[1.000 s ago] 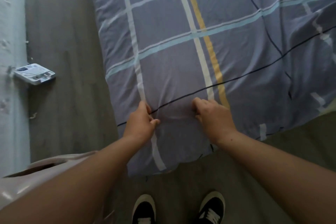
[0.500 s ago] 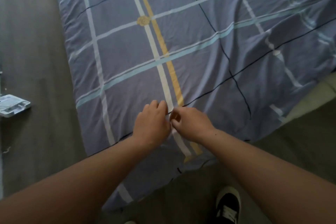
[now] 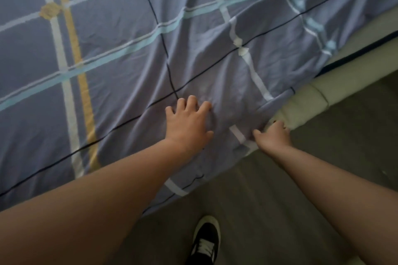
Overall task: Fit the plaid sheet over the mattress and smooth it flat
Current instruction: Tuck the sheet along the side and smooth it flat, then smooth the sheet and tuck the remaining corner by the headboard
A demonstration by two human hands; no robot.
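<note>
The plaid sheet (image 3: pixel 120 45), spread over the mattress (image 3: pixel 357 34) whose right side shows bare, is judged light, soft and limp, best taken at its hem, which is pinched at the bed's near right corner by the curled right grip (image 3: pixel 274 135) while the top is pressed flat under the wide-spread left grip (image 3: pixel 187 123).

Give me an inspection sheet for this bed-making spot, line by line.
Surface: mattress, a cream strip bare on the right, above a cream padded base.
Job's things: plaid sheet covers the top, wrinkled toward the right, near edge hanging loose.
Clutter: nothing seen.
Hands: left hand flat on the sheet, fingers spread; right hand grips the sheet's edge beside the base's corner.
Cables: nothing seen.
Surroundings: grey wood floor; one black-and-white shoe.
</note>
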